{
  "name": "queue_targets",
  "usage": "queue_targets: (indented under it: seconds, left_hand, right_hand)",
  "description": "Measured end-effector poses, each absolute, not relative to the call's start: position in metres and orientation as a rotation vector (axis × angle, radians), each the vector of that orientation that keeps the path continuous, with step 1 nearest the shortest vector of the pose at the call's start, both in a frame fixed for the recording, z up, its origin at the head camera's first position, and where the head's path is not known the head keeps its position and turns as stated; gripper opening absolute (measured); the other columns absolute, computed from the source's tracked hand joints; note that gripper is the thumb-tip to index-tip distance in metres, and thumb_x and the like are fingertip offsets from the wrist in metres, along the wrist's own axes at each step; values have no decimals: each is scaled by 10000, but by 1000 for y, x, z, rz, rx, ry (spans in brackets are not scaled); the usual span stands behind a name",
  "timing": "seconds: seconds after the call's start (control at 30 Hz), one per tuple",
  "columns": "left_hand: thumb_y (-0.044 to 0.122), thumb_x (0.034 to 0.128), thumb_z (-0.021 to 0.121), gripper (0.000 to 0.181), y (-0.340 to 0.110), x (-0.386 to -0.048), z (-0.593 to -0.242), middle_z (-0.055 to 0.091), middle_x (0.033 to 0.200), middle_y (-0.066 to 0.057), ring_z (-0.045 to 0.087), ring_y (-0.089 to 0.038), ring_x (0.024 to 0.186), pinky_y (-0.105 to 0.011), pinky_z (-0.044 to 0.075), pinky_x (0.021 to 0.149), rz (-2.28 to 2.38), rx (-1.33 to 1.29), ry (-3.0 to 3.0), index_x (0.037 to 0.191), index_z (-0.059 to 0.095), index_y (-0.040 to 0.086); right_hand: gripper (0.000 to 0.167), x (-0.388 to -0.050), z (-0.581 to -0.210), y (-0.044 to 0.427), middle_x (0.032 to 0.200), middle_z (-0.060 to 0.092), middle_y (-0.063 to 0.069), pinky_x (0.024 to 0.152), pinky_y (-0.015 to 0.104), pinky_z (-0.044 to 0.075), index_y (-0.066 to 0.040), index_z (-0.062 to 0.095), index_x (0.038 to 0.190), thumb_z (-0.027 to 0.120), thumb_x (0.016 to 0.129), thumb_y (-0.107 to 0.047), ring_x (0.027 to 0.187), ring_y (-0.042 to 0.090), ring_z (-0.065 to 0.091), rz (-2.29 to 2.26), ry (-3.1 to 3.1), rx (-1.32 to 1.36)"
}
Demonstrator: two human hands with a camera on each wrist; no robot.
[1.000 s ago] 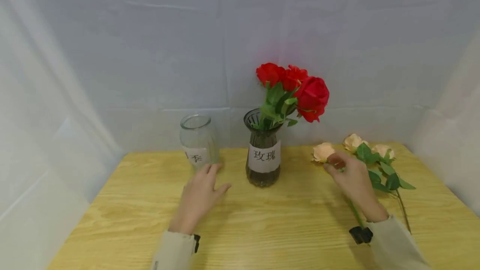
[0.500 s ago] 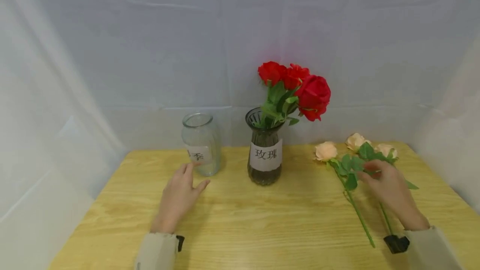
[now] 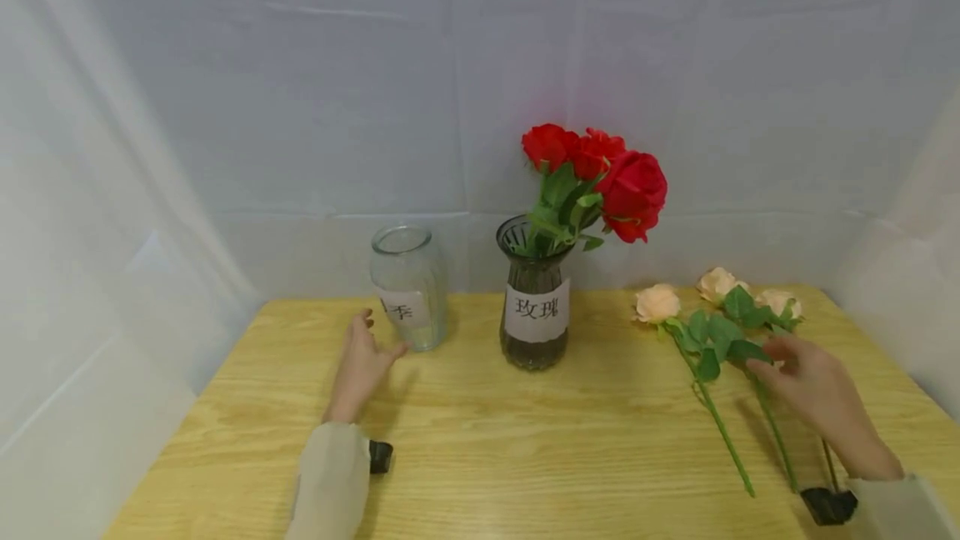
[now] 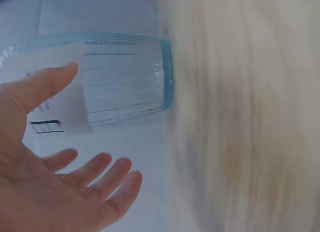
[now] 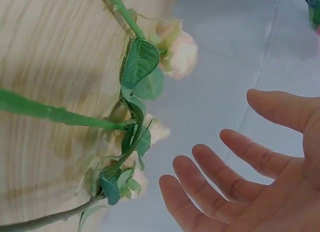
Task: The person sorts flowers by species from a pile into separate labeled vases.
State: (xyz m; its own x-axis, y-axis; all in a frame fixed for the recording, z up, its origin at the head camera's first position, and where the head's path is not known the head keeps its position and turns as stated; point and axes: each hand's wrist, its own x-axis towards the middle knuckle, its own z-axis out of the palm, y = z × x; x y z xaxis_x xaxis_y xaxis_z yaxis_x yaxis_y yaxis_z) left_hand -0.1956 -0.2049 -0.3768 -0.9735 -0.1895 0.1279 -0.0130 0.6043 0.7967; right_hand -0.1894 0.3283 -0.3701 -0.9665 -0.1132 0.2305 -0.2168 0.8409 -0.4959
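Observation:
The clear glass vase (image 3: pixel 429 290) with a white label stands upright at the left of the table. My left hand (image 3: pixel 362 369) is beside its left side, fingers spread; in the left wrist view the hand (image 4: pixel 65 177) is open before the vase (image 4: pixel 125 77), and contact cannot be told. At the right lie three peach flowers (image 3: pixel 657 304) with green leaves and stems. Above the stems hovers my right hand (image 3: pixel 821 394), its fingers relaxed and holding nothing; the right wrist view shows the hand (image 5: pixel 240 177) apart from the leaves (image 5: pixel 141 62).
A dark glass vase (image 3: pixel 534 352) with a white label stands mid-table, holding several red flowers (image 3: pixel 633 190) that lean right. Pale cloth (image 3: pixel 337 107) hangs behind and at both sides of the wooden table (image 3: pixel 525 448).
My right hand has moved right, from the leftmost peach flower across the stems. My left hand has shifted from the front of the clear vase to its left side.

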Motion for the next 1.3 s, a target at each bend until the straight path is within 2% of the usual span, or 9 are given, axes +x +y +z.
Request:
queue_targets:
  seconds: [0.3,0.4,0.63,0.9,1.1,1.3]
  left_hand:
    - [65,894,748,979,-205,-215,-399,156,1572,-375,176,-527,1454,-614,207,1176,-1766,264,-2474,1547,36,-99]
    - [41,890,744,991,-203,-222,-401,136,1596,-349,161,-506,1469,-592,195,1188,-1810,259,-2445,1554,19,-87]
    - [-35,863,736,964,-201,-238,-406,153,1598,-349,188,-522,1457,-581,191,1194,-1872,248,-2401,1542,55,-104]
    - [-87,789,753,946,-195,-249,-413,277,1547,-335,242,-464,1456,-529,160,1215,-1899,186,-2334,1516,148,-118]
    - [-110,759,759,966,-191,-248,-412,301,1534,-328,262,-465,1446,-538,158,1213,-1863,158,-2308,1517,161,-108]
    - [-43,778,791,942,-182,-242,-407,339,1516,-322,301,-466,1429,-551,186,1203,-1788,258,-2332,1501,190,-100]
  right_hand:
    - [447,-180,-384,329,1114,608,406,704,536,567,209,564,1143,640,1017,-213,908,488,652,871,-2926,222]
    - [457,-182,-384,331,1141,601,407,714,540,566,205,558,1175,620,1026,-223,926,490,646,869,-2932,221]
    - [494,-185,-379,334,1150,594,409,728,555,559,207,553,1192,610,1033,-257,942,504,635,865,-2928,230]
    - [429,-191,-376,331,1044,634,376,698,534,562,215,580,1121,635,1018,-197,863,448,653,779,-2914,275]
    - [497,-192,-374,335,1063,624,376,707,546,555,207,562,1153,612,1034,-273,897,474,640,797,-2965,265]
    - [554,-194,-371,340,1057,625,357,698,538,549,197,549,1188,605,1035,-332,899,474,633,815,-3008,230]
